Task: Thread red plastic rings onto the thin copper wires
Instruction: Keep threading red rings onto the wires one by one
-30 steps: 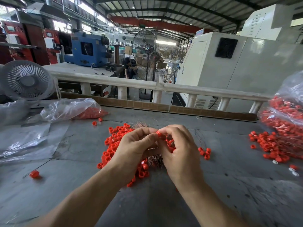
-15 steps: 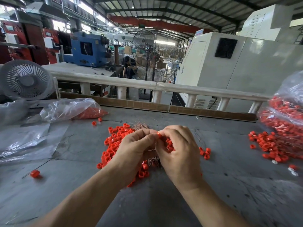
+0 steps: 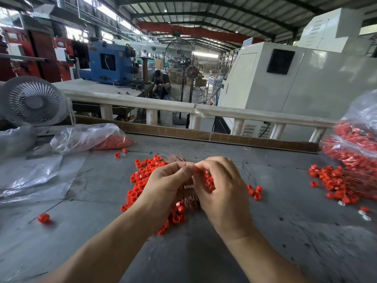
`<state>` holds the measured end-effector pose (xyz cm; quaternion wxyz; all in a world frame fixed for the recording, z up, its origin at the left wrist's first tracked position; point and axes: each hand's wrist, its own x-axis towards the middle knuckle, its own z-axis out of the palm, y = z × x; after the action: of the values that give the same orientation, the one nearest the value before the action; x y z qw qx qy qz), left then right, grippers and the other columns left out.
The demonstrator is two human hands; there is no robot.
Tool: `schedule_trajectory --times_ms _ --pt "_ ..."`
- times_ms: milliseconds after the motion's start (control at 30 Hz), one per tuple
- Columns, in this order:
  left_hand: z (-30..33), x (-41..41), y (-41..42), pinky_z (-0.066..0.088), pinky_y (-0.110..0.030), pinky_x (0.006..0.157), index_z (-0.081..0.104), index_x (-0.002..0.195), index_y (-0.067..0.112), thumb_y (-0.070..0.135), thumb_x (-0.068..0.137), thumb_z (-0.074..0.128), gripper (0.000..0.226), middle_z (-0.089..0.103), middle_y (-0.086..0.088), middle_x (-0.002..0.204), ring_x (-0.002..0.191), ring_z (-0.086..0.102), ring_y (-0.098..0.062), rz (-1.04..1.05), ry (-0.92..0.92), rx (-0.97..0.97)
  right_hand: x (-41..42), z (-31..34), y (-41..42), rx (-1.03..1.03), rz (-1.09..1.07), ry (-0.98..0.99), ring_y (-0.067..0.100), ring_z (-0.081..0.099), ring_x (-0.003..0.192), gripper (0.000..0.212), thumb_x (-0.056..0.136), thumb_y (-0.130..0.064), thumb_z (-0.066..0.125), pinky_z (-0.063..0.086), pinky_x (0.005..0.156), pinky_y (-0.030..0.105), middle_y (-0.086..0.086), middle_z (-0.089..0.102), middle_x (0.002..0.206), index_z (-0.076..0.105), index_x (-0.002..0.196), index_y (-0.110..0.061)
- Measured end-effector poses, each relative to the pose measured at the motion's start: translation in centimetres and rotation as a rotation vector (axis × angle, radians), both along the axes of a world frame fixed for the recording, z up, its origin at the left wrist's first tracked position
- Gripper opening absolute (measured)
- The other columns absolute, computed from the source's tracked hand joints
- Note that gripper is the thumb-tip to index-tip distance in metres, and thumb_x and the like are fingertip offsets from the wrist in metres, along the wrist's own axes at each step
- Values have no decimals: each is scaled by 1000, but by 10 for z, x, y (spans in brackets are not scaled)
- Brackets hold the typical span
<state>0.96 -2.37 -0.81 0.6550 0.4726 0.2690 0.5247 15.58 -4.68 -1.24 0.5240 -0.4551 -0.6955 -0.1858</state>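
Grey metal sheeting covers the bench [image 3: 285,231], and both forearms come in over its near edge to meet above the middle. The left hand [image 3: 163,186] has its fingers curled, thumb and forefinger drawn together toward the right hand; what they pinch is too fine to see, though by the task it is probably a wire end. The right hand [image 3: 222,190] curls too, and a red ring [image 3: 197,169] shows at its fingertips, just where the two hands meet. Holding the ring and the wire tip-to-tip, raised off the bench, looks like the way to line up a small hole with a thin strand.

Directly under the hands lies the bundle of copper wires [image 3: 190,199], its bristly ends showing between the wrists and again beyond the knuckles. Around it spreads the loose pile of red rings [image 3: 142,180], within easy reach of either hand. Toward the left edge a single ring on a wire [image 3: 43,218] lies apart. Near the right edge sits a heap of threaded rings [image 3: 336,184] beside a clear bag [image 3: 359,139] of the same. At the far left corner a second plastic bag [image 3: 89,137] holds red parts, with a white desk fan [image 3: 33,102] behind it.
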Motion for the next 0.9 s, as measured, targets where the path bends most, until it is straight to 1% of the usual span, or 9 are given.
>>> schedule_trajectory --times_ms 133,300,400,467,567,633,700,833,900 --pt "0 0 -1 61 -36 82 71 109 -5 22 91 68 33 69 -33 113 95 71 -32 23 28 24 -3 -1 -1 12 -43 -14 21 65 94 12 94 -23 72 55 79 34 0 67 100 73 96 -12" --pt "1 0 0 54 -46 90 71 111 -3 22 95 68 30 69 -27 105 95 65 -31 36 9 -8 -2 -1 2 -10 -53 26 22 64 96 10 96 -21 69 52 84 33 1 66 100 71 97 -11" --pt "1 0 0 54 -45 85 72 108 -1 21 98 66 25 70 -19 97 91 64 -28 36 38 3 2 0 2 -12 -40 54 21 62 92 11 97 -22 67 48 81 28 -1 63 96 67 93 -12" --pt "1 1 -1 55 -39 79 74 101 0 19 98 65 21 71 -17 95 88 64 -27 37 66 23 2 2 3 -7 -36 60 20 60 89 10 96 -20 66 46 79 26 -2 62 93 66 89 -12" --pt "2 1 -3 56 -33 72 75 98 3 18 98 64 19 72 -14 94 84 65 -23 27 88 43 4 2 4 1 -34 78 23 59 86 9 93 -14 67 49 77 35 0 62 89 65 85 -9" --pt "2 1 -4 56 -32 72 75 98 2 19 98 64 20 72 -13 94 83 65 -23 16 107 60 4 2 4 2 -23 86 24 60 85 9 92 -12 68 50 76 40 2 62 88 65 84 -8" --pt "3 1 -4 56 -33 72 75 95 4 21 97 64 20 72 -13 94 83 65 -24 1 110 71 5 2 4 6 -14 89 24 59 86 9 92 -12 68 51 76 41 2 63 89 66 85 -7" --pt "3 -1 -3 55 -36 74 75 98 5 29 90 68 25 71 -13 95 84 65 -24 -12 88 82 4 2 4 -9 63 128 18 60 90 14 97 -22 65 52 78 35 -3 64 94 69 92 -9" --pt "3 -2 -2 56 -34 72 76 98 8 29 89 69 24 72 -13 96 83 65 -22 -10 75 86 3 2 5 -46 94 167 12 61 93 18 98 -27 65 51 80 25 -5 64 98 72 97 -11"
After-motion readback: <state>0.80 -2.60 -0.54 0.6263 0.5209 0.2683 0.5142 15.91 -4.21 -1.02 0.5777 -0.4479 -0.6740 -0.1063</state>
